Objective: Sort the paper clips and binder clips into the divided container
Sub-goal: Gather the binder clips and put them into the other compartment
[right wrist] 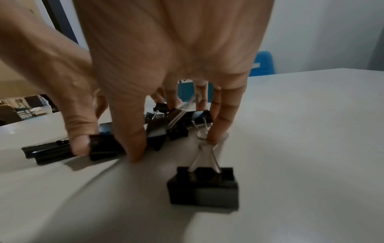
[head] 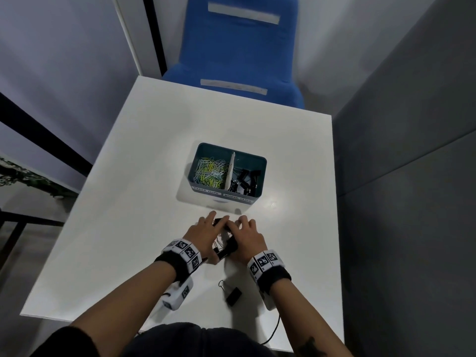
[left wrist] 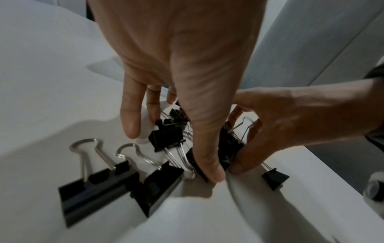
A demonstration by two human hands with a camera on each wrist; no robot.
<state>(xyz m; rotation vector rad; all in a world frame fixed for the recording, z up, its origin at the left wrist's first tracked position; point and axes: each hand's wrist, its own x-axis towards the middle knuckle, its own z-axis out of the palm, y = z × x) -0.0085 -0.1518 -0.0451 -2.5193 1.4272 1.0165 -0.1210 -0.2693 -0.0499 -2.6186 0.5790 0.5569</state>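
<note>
The divided container stood mid-tabletop, paper clips filling its left compartment and binder clips its right, so most sorting looked done; the left hand and right hand curled together around a remaining cluster of binder clips (all black) just before it; one stray clip lay nearer the person.
</note>
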